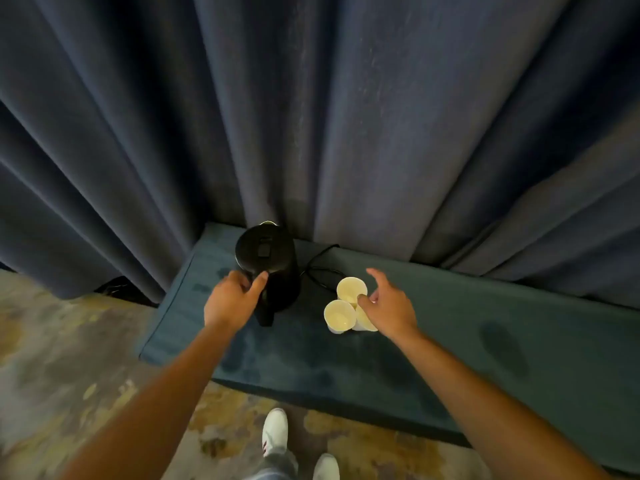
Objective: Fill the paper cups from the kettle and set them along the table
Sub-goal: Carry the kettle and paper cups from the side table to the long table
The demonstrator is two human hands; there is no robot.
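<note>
Black kettle (265, 261) stands upright near the left end of a teal cloth-covered table (485, 341), close against the dark blue curtain (346, 116). Left hand (232, 299) is at the kettle handle, fingers and thumb curling around it; motion blur, so whether the grip is fully closed I can't tell. Three paper cups (341, 315) sit clustered, touching, just right of the kettle; contents not readable. Right hand (388, 304) is relaxed and spread over the cups, thumb at the rim of the far cup, third cup partly hidden under the palm. Black cord (320, 268) lies between kettle and cups. White shoes (275, 431) on patterned carpet (69, 358) below.
</note>
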